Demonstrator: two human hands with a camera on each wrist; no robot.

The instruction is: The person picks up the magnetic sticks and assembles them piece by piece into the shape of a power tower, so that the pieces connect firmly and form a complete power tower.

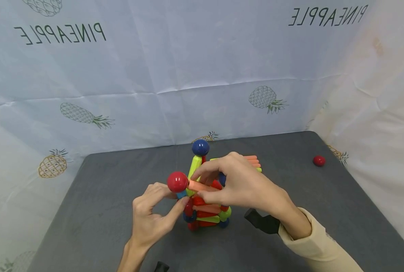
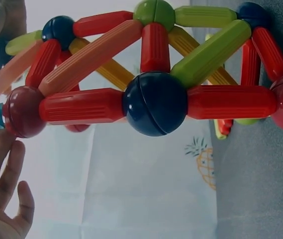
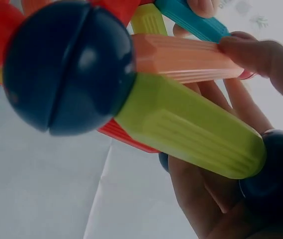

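A tower of magnetic rods and balls [image 1: 207, 215] stands upright on the grey table [image 1: 96, 211], in red, orange, yellow-green and navy. A red ball [image 1: 177, 181] tops a short blue rod [image 1: 181, 194] at its upper left. My left hand [image 1: 154, 215] pinches that blue rod between thumb and fingers. From the right, my right hand [image 1: 247, 185] pinches an orange rod [image 3: 186, 57] whose left end meets the red ball. Behind them a yellow-green rod [image 1: 194, 166] rises to a navy ball [image 1: 200, 147]. The right hand covers part of the tower's upper right.
A loose red ball [image 1: 319, 161] lies toward the table's right edge. Several orange and yellow-green rods [image 1: 253, 160] lie beyond the right hand. A pineapple-print cloth [image 1: 175, 68] hangs behind the table.
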